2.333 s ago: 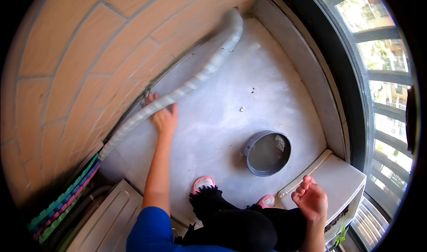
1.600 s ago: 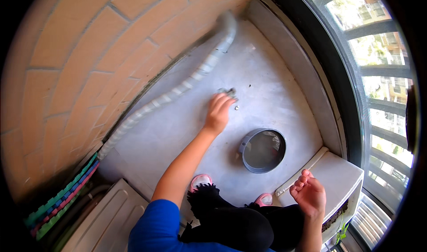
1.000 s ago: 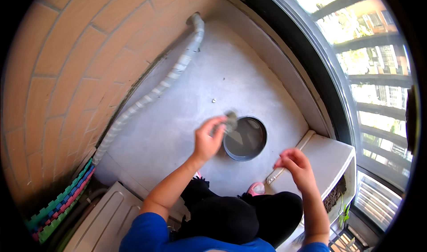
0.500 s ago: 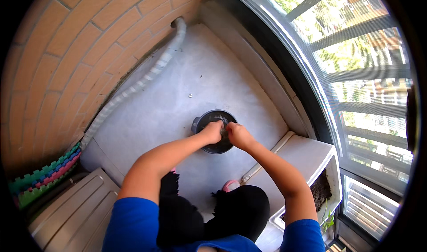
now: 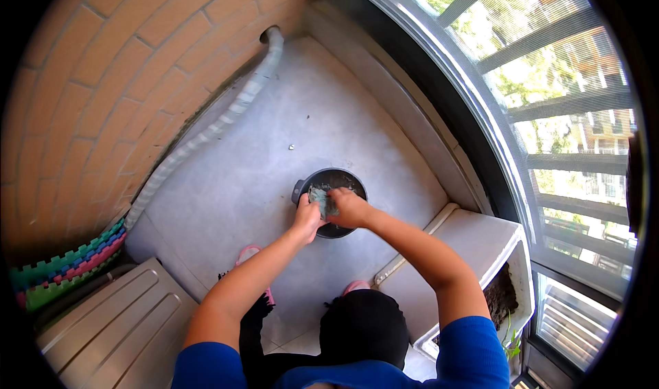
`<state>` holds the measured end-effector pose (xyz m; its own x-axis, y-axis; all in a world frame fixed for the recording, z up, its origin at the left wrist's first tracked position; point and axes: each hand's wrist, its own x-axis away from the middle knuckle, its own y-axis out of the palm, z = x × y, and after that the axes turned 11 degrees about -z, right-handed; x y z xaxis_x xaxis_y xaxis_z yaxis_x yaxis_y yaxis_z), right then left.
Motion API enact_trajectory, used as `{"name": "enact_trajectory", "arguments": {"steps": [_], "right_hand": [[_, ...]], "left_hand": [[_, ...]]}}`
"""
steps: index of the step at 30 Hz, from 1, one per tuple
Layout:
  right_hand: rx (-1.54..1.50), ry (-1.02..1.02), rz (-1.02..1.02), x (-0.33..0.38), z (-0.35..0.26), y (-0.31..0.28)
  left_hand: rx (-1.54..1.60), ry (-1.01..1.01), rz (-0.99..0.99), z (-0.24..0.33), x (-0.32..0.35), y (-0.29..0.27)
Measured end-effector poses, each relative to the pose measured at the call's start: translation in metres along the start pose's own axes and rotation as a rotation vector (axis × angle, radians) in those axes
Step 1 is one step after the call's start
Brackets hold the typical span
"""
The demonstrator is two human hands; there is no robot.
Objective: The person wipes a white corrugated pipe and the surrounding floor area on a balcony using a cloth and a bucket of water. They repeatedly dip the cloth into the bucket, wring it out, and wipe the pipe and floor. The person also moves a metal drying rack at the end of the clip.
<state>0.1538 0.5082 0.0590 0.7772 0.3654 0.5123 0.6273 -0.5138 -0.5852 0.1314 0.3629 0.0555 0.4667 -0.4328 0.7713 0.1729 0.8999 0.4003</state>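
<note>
Gripping: a rag (image 5: 318,197) is clamped in the left hand (image 5: 308,217), at the basin (image 5: 352,181).
Right hand (image 5: 348,208): bent against the rag; whether it is clamped cannot be told.
Basin: partly hidden by both hands; whether the rag is dipped is unclear.

A cloth (image 5: 320,201) is held between the left hand (image 5: 308,217) and the right hand (image 5: 349,208) at a basin (image 5: 349,181) that is set on the floor (image 5: 233,183). The floor is bordered on the left by a wall (image 5: 137,80), along whose foot a hose (image 5: 233,116) is laid, and on the right by a window (image 5: 549,100). Mats (image 5: 75,265) are stacked at the hose's near end, behind a panel (image 5: 120,320). Soil (image 5: 501,296) is contained in a box (image 5: 467,241) to the basin's right.
</note>
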Motion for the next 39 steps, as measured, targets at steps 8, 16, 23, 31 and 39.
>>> {"name": "enact_trajectory", "arguments": {"steps": [8,16,23,31,39], "right_hand": [[0.421,0.243,0.084,-0.015,-0.011,0.029],[-0.199,0.064,0.215,0.016,-0.071,-0.006],[0.160,0.012,0.320,0.007,-0.061,-0.005],[0.190,0.266,0.369,-0.021,-0.015,0.021],[-0.217,0.241,0.208,0.005,-0.065,-0.014]], "left_hand": [[0.160,-0.193,-0.020,-0.031,-0.042,-0.011],[0.521,-0.306,-0.393,0.011,-0.019,-0.002],[0.548,-0.076,-0.317,0.012,-0.013,0.010],[0.515,-0.369,-0.134,0.021,0.007,0.027],[0.482,-0.301,-0.240,0.018,-0.014,0.001]]}}
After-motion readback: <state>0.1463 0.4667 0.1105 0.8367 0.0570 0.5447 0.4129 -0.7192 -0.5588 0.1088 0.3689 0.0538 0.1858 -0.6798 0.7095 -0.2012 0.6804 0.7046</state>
